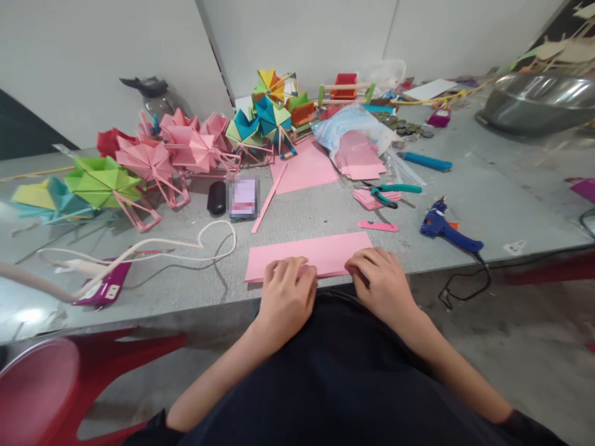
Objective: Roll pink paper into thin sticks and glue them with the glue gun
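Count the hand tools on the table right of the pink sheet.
2: teal-handled pliers lying on a stack of pink paper, and a blue glue gun nearer the table edge. Clutter further back may hide more.

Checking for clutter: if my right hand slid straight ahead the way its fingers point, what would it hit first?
Beyond the pink paper under the right hand, probably the small pink strip; depth is hard to judge.

both hands press a folded pink paper sheet (pixel 309 254) at the table's near edge: left hand (pixel 287 291) on its lower middle, right hand (pixel 377 274) just beside, fingers curled down.
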Demonstrator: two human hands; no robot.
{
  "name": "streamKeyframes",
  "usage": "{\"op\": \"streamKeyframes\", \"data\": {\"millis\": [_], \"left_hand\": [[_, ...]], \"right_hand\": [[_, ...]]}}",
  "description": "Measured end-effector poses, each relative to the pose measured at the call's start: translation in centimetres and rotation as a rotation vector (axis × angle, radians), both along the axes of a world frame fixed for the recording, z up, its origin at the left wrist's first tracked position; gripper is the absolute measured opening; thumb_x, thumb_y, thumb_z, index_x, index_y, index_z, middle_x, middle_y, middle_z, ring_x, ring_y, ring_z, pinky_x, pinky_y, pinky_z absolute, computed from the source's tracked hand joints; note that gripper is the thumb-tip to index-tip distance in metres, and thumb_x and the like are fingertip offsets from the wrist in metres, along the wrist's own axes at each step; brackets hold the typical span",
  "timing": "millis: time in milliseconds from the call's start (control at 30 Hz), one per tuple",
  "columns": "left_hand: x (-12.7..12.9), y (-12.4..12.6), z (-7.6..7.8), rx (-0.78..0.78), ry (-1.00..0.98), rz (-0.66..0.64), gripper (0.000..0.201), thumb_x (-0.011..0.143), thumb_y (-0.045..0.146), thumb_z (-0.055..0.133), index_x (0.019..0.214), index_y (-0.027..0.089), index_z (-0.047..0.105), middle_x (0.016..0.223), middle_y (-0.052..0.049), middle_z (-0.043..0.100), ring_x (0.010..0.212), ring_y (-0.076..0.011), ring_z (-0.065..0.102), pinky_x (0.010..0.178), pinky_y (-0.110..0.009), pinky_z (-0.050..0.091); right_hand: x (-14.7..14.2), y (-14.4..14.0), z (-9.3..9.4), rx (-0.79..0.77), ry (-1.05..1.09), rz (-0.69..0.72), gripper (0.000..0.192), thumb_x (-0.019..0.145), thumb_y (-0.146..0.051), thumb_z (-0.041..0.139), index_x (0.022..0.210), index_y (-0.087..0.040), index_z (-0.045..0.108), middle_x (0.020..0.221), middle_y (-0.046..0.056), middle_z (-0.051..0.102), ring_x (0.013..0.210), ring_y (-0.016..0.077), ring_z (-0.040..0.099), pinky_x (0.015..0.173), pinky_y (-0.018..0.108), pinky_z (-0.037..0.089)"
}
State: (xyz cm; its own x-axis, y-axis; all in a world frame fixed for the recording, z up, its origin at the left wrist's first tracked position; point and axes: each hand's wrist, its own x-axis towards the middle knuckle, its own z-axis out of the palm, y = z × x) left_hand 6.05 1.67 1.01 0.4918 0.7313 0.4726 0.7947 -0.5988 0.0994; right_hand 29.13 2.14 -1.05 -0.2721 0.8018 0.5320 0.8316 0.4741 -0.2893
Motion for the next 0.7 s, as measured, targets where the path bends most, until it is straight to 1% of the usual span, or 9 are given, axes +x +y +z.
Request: {"op": "streamKeyframes", "data": {"millis": [67, 133, 200, 267, 400, 533, 600, 700], "left_hand": [[1.0, -0.4, -0.2, 0.038, 0.071, -0.120, 0.028, 0.106, 0.034, 0.056, 0.128, 0.021, 0.070, 0.146, -0.015, 0.065, 0.135, -0.0312, 0.058, 0.116, -0.052, 0.037], [1.9, -0.8, -0.6, 0.040, 0.149, -0.175, 0.047, 0.104, 0.052, 0.059, 0.141, 0.024, 0.064, 0.159, -0.017, 0.055, 0.148, -0.0346, 0.047, 0.124, -0.058, 0.026], [2.4, -1.1, -0.8, 0.023, 0.207, -0.155, 0.065, 0.099, 0.067, 0.059, 0.148, 0.024, 0.060, 0.164, -0.018, 0.050, 0.152, -0.0372, 0.042, 0.126, -0.062, 0.017], [2.3, -1.2, -1.0, 0.004, 0.233, -0.120, 0.074, 0.095, 0.075, 0.057, 0.151, 0.025, 0.058, 0.165, -0.019, 0.048, 0.154, -0.0386, 0.039, 0.128, -0.064, 0.010], [1.3, -1.3, -1.0, -0.026, 0.233, -0.061, 0.076, 0.094, 0.079, 0.054, 0.150, 0.029, 0.060, 0.166, -0.019, 0.047, 0.155, -0.0405, 0.038, 0.128, -0.065, 0.002], [-0.2, -1.6, -1.1, -0.034, 0.228, 0.029, 0.075, 0.091, 0.079, 0.059, 0.148, 0.030, 0.063, 0.167, -0.018, 0.046, 0.155, -0.0423, 0.038, 0.128, -0.064, -0.002], [-1.1, -1.8, -1.2, -0.020, 0.216, 0.070, 0.073, 0.090, 0.078, 0.062, 0.146, 0.030, 0.064, 0.166, -0.018, 0.047, 0.154, -0.0426, 0.039, 0.128, -0.064, -0.001], [-2.3, -2.1, -1.3, 0.003, 0.191, 0.102, 0.068, 0.091, 0.073, 0.066, 0.144, 0.029, 0.065, 0.165, -0.019, 0.048, 0.154, -0.0437, 0.040, 0.126, -0.066, 0.006]], "right_hand": [[0.0, 0.1, -0.2, -0.017, 0.022, -0.006, 0.013, 0.096, -0.010, 0.061, 0.094, -0.021, 0.068, 0.098, 0.006, 0.073, 0.092, 0.0250, 0.061, 0.079, 0.038, 0.039], [0.1, 0.1, -0.4, -0.029, 0.044, -0.012, 0.014, 0.096, -0.010, 0.061, 0.096, -0.021, 0.070, 0.100, 0.007, 0.073, 0.093, 0.0254, 0.060, 0.080, 0.039, 0.040], [0.2, 0.1, -0.4, -0.045, 0.068, -0.014, 0.016, 0.095, -0.010, 0.060, 0.097, -0.022, 0.070, 0.101, 0.007, 0.073, 0.094, 0.0253, 0.060, 0.080, 0.039, 0.040], [0.2, 0.1, -0.4, -0.065, 0.082, -0.011, 0.017, 0.095, -0.009, 0.060, 0.095, -0.022, 0.071, 0.100, 0.006, 0.072, 0.095, 0.0253, 0.060, 0.081, 0.039, 0.041], [0.3, 0.2, -0.4, -0.079, 0.099, 0.003, 0.018, 0.095, -0.010, 0.062, 0.092, -0.023, 0.073, 0.098, 0.006, 0.072, 0.095, 0.0253, 0.061, 0.082, 0.040, 0.040], [0.5, 0.2, -0.4, -0.070, 0.117, 0.013, 0.020, 0.096, -0.009, 0.062, 0.092, -0.023, 0.076, 0.098, 0.006, 0.072, 0.094, 0.0247, 0.061, 0.081, 0.040, 0.040], [0.5, 0.2, -0.4, -0.062, 0.125, 0.019, 0.020, 0.095, -0.009, 0.062, 0.092, -0.023, 0.077, 0.097, 0.006, 0.072, 0.094, 0.0246, 0.061, 0.081, 0.040, 0.040], [0.6, 0.2, -0.4, -0.067, 0.123, 0.025, 0.021, 0.096, -0.009, 0.062, 0.093, -0.023, 0.078, 0.097, 0.007, 0.072, 0.095, 0.0246, 0.062, 0.081, 0.040, 0.041]]}}
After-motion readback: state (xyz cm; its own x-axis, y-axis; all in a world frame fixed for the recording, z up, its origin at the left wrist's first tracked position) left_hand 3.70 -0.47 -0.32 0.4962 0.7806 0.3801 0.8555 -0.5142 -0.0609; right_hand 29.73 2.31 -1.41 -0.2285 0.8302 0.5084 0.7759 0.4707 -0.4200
